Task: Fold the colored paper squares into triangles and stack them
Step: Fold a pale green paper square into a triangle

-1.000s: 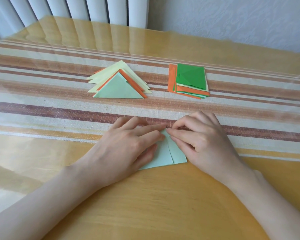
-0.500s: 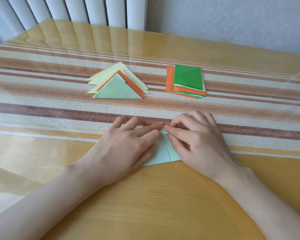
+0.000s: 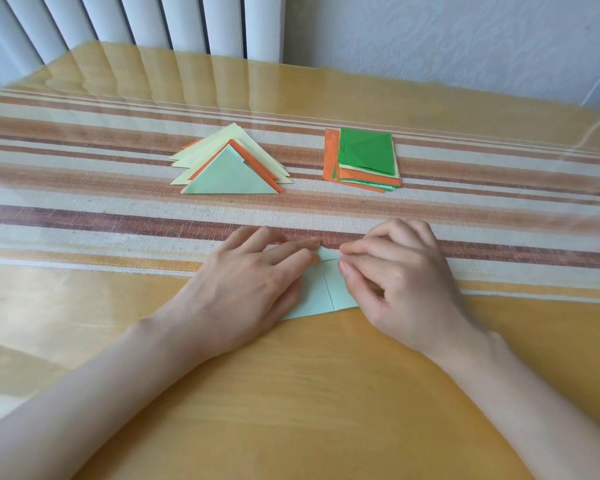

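A pale green paper, folded into a triangle with a seam down its middle, lies on the table in front of me. My left hand lies flat on its left half, fingers straight and pressing near the top corner. My right hand covers the right half with curled fingers, its thumb and fingertips pinching the paper by the top corner. Farther back on the left sits a stack of folded triangles, pale green on top of orange and pale yellow. To the back right lies a pile of unfolded squares with a dark green sheet on top.
The wooden table carries a striped runner under a clear glossy cover. White vertical blinds and a pale wall stand behind the far edge.
Both hands have stayed on the pale green paper; the right hand's fingers have curled in tighter at the top corner. The view has shifted slightly.
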The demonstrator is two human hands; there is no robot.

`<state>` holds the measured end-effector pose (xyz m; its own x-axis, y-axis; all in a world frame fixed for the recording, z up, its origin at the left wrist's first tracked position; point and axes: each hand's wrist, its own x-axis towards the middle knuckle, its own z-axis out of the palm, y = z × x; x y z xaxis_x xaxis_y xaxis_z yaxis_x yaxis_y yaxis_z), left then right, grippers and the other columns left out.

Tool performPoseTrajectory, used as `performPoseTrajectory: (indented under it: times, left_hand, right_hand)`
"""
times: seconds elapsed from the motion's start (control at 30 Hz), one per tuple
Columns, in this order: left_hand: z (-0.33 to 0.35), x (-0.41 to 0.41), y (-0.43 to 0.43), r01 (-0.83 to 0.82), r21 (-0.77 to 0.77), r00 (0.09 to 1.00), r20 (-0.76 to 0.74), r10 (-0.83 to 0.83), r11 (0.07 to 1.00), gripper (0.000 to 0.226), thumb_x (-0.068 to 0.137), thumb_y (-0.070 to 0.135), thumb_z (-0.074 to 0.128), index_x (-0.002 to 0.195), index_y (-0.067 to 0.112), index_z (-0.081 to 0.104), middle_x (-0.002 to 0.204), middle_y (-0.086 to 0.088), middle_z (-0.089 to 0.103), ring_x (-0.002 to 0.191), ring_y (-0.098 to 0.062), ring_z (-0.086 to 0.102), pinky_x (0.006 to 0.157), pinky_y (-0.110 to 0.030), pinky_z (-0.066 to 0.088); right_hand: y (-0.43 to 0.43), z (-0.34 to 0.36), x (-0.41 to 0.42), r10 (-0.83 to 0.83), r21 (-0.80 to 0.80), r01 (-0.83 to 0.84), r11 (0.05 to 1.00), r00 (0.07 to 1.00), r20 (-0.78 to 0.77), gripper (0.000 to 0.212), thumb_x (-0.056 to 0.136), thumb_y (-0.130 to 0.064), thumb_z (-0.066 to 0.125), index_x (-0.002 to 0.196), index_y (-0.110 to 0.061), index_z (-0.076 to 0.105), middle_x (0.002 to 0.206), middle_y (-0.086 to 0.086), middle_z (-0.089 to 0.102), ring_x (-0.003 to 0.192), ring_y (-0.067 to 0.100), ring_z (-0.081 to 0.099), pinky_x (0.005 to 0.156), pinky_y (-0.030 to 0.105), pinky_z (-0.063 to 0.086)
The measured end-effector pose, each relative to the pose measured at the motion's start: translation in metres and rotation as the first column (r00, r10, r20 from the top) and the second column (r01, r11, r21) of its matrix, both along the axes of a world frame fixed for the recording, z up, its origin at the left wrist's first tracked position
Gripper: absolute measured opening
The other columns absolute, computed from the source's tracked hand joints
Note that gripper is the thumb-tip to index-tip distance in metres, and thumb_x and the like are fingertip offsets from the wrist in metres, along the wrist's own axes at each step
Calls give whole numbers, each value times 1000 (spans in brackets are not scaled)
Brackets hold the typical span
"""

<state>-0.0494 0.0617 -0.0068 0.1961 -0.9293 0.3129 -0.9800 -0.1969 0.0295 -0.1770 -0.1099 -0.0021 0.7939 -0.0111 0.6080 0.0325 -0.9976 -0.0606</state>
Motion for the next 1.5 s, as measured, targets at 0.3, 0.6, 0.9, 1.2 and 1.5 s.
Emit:
performPoseTrajectory:
  times: [0.3,0.6,0.9,1.2,1.5]
  left_hand:
    - [2,-7,-8,-70,19,998,-3,70,997,49,89,33,34,129,20,59,122,7,61,99,-21,52,84,-34,36]
    - [1,-18,-7,-255,40,967,30,254,966,49,88,36,34,126,23,61,118,-4,61,98,-28,57,86,-45,42]
    - [0,-17,-4,-261,54,950,-163,266,964,58,89,41,29,137,16,51,134,-10,53,115,-31,52,101,-40,28]
    - [6,-38,19,-278,-21,890,-381,249,960,69,79,71,36,121,22,59,105,7,55,100,-19,53,84,-32,41]
    - [17,-39,14,-496,-213,723,-638,264,842,30,92,15,57,122,17,54,77,12,60,67,-12,60,66,-31,45]
  right_hand:
    - [-1,-1,3,13,48,-10,999,998,-61,30,94,-25,50,84,-13,77,84,-4,69,80,23,59,79,35,36]
    - [0,-2,3,-9,6,9,1000,999,-44,30,93,-23,51,79,-13,75,82,-4,68,79,23,58,78,37,38]
    - [2,1,3,-34,203,69,977,984,-173,29,93,-26,47,84,-14,72,87,-5,65,84,19,53,78,38,39]
    - [39,14,-24,-359,570,534,625,845,-397,26,91,-44,55,95,-23,69,102,-3,57,105,20,41,93,32,31]
    - [42,14,2,-334,704,460,542,886,-322,6,85,-18,62,84,-24,63,83,-9,62,95,23,58,90,38,41]
